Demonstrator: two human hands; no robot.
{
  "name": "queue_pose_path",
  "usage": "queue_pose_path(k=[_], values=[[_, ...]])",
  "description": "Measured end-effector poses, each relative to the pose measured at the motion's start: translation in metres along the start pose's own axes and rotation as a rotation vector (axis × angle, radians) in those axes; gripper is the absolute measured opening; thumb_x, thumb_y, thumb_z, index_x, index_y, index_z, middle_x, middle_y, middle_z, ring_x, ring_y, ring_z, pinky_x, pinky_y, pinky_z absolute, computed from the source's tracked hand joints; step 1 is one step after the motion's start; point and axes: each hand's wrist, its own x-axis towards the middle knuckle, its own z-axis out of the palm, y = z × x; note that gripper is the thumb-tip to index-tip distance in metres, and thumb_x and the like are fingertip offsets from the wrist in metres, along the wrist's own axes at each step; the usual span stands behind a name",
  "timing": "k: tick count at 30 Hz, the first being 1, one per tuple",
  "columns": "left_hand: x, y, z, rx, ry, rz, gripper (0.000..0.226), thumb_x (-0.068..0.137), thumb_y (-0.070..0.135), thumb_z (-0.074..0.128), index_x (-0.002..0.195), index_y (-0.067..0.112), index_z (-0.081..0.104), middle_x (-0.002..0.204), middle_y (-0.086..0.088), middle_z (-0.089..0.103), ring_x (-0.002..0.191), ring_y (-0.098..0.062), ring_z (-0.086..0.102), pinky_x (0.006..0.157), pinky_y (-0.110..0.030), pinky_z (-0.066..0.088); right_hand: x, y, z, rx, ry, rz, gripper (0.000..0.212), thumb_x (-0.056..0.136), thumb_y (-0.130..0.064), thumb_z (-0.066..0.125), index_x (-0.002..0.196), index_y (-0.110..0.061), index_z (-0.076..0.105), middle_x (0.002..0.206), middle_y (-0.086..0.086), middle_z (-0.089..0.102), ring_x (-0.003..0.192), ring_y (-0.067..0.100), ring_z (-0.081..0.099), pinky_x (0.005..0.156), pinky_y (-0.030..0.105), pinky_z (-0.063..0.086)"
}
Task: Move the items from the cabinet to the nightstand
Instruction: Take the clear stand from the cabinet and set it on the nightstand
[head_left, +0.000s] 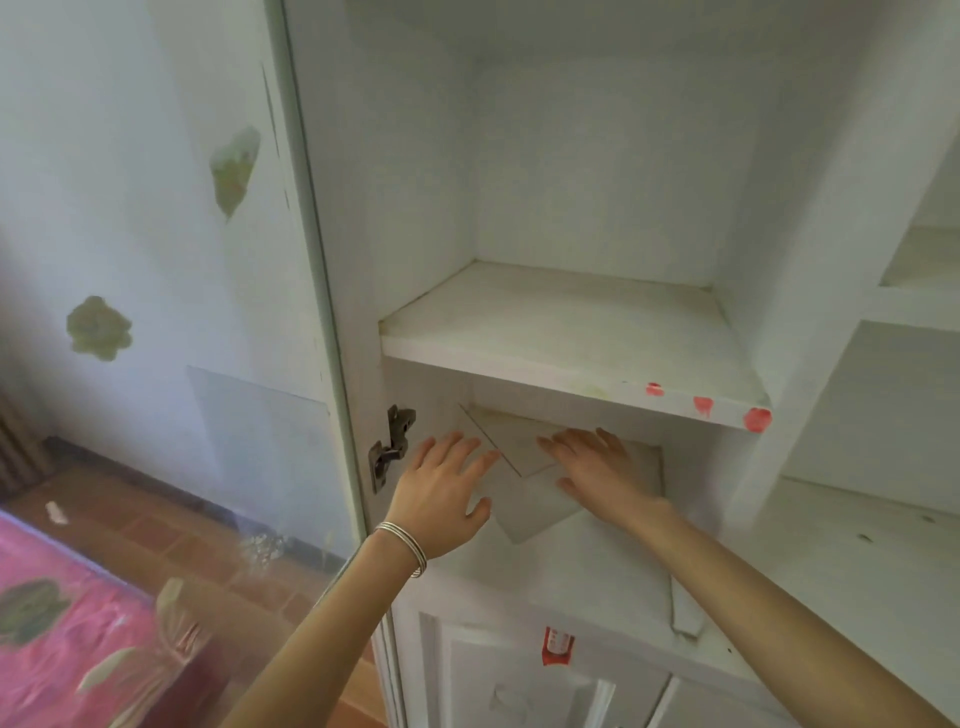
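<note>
Sheets of pale grey flat paper (522, 449) lay skewed in the lower compartment of the white wooden cabinet (571, 371), right hand (605, 467) flat-open on them and nearer, left hand (441, 486) open at their left edge.

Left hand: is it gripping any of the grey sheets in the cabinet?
No: the left hand has its fingers spread straight at the edge of the grey sheets, while the right hand lies flat on them.
</note>
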Motion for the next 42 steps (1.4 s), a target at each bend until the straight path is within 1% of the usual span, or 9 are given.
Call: queue_pose_path(k=[4, 9, 15, 19, 25, 28, 36, 39, 42], values=[[0.008, -0.007, 0.007, -0.001, 0.006, 0.009, 0.052, 0.075, 0.044, 0.042, 0.12, 0.022, 0.057, 0.116, -0.006, 0.063, 0.11, -0.031, 0.058, 0.09, -0.048, 0.047, 0.008, 0.004, 0.005, -0.006, -0.096, 0.022, 0.045, 0.093, -0.028, 0.048, 0.137, -0.029, 0.038, 0.137, -0.003, 0.045, 0.127, 0.02, 0.037, 0.107, 0.035, 0.021], [0.01, -0.006, 0.016, 0.013, -0.004, 0.022, 0.053, 0.075, 0.045, 0.042, 0.12, 0.021, 0.057, 0.117, -0.005, 0.063, 0.11, -0.029, 0.058, 0.09, -0.047, 0.046, 0.006, 0.011, 0.007, 0.068, -0.03, -0.033, 0.021, 0.091, -0.022, 0.048, 0.109, -0.024, 0.059, 0.113, -0.001, 0.062, 0.104, 0.023, 0.056, 0.079, 0.027, 0.035], [0.005, 0.008, 0.012, -0.007, 0.013, 0.061, 0.053, 0.075, 0.045, 0.043, 0.123, 0.024, 0.048, 0.119, -0.004, 0.062, 0.112, -0.027, 0.057, 0.092, -0.046, 0.046, -0.022, 0.005, 0.003, 0.252, 0.059, -0.111, 0.016, 0.089, -0.023, 0.052, 0.099, -0.026, 0.064, 0.106, -0.007, 0.064, 0.098, 0.019, 0.06, 0.077, 0.031, 0.047], [-0.012, 0.024, -0.001, 0.007, 0.033, 0.115, 0.05, 0.078, 0.047, 0.042, 0.119, 0.023, 0.059, 0.119, 0.0, 0.063, 0.113, -0.022, 0.056, 0.094, -0.044, 0.046, -0.048, -0.002, -0.008, 0.28, 0.209, -0.239, 0.01, 0.075, -0.014, 0.066, 0.081, -0.023, 0.067, 0.084, -0.005, 0.068, 0.075, 0.022, 0.065, 0.061, 0.033, 0.05], [-0.072, 0.057, -0.025, 0.023, 0.068, 0.159, 0.039, 0.087, 0.052, 0.041, 0.101, 0.028, 0.069, 0.106, 0.01, 0.067, 0.112, -0.012, 0.056, 0.1, -0.036, 0.037, -0.097, -0.024, -0.029, 0.289, 0.279, -0.369, 0.009, 0.075, -0.02, 0.062, 0.08, -0.026, 0.066, 0.079, -0.01, 0.066, 0.072, 0.016, 0.063, 0.059, 0.031, 0.051], [-0.121, 0.076, -0.034, 0.027, 0.034, 0.109, 0.037, 0.086, 0.052, 0.043, 0.095, 0.029, 0.07, 0.101, 0.009, 0.068, 0.106, -0.012, 0.058, 0.099, -0.034, 0.034, -0.131, -0.042, -0.04, 0.286, 0.339, -0.446, 0.009, 0.071, -0.025, 0.062, 0.076, -0.031, 0.065, 0.076, -0.016, 0.064, 0.069, 0.009, 0.062, 0.055, 0.021, 0.045], [-0.289, 0.148, -0.072, -0.02, -0.061, -0.106, 0.014, 0.082, 0.04, 0.059, 0.086, 0.032, 0.069, 0.09, 0.014, 0.065, 0.097, -0.01, 0.057, 0.095, -0.036, 0.036, -0.231, -0.129, -0.047, 0.393, 0.27, -0.769, 0.013, 0.074, -0.019, 0.071, 0.083, -0.028, 0.069, 0.079, -0.014, 0.065, 0.071, 0.008, 0.062, 0.05, 0.018, 0.037], [-0.356, 0.171, -0.092, 0.007, -0.089, -0.271, 0.013, 0.08, 0.039, 0.059, 0.089, 0.033, 0.066, 0.09, 0.016, 0.065, 0.096, -0.009, 0.058, 0.095, -0.036, 0.037, -0.253, -0.175, -0.053, 0.436, 0.216, -0.933, 0.012, 0.081, -0.023, 0.059, 0.087, -0.026, 0.069, 0.082, -0.011, 0.067, 0.071, 0.011, 0.063, 0.051, 0.024, 0.048], [-0.419, 0.187, -0.121, 0.058, -0.112, -0.426, 0.012, 0.079, 0.039, 0.057, 0.085, 0.032, 0.065, 0.086, 0.016, 0.065, 0.092, -0.009, 0.06, 0.096, -0.033, 0.033, -0.274, -0.23, -0.065, 0.498, 0.211, -1.076, 0.01, 0.078, -0.018, 0.07, 0.087, -0.022, 0.071, 0.081, -0.008, 0.068, 0.069, 0.011, 0.062, 0.054, 0.022, 0.049]])
